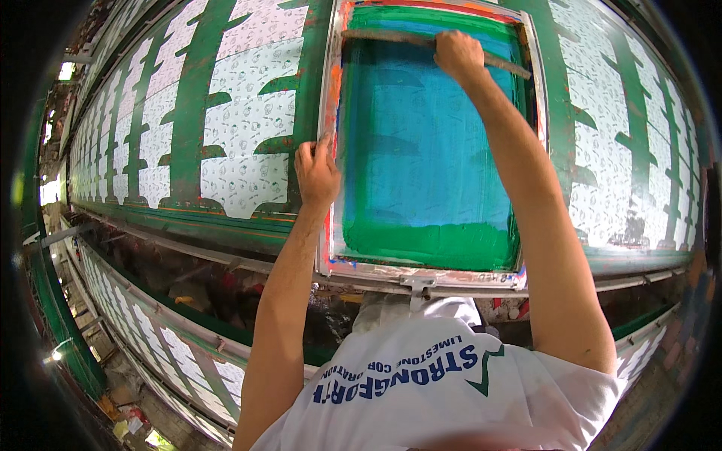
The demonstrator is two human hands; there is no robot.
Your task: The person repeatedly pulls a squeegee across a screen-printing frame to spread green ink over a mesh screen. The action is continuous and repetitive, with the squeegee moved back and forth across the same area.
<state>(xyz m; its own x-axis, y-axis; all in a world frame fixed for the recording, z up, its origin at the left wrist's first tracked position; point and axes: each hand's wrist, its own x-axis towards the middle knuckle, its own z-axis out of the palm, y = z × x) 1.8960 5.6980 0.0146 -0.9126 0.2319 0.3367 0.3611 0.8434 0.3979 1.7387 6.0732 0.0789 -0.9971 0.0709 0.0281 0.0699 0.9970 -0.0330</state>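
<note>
A framed printing screen (325, 225) lies on the long green table in front of me, its mesh blue in the middle with thick green ink (429, 244) along the near end. Near the far end, my right hand (459, 55) is closed around a long squeegee (391, 36) that spans most of the mesh, tilted slightly down to the right. My left hand (317, 174) grips the left side rail of the frame, its fingers wrapped over the edge. At the near rail, a metal bracket (418, 283) sits in the middle. Faint darker shapes show through the mesh.
White patterned fabric pieces (252, 113) lie in rows on the green table to the left, and more fabric pieces (602, 135) lie to the right. A metal rail (248, 263) runs along the near table edge. Behind me, another table (173, 346) holds similar pieces.
</note>
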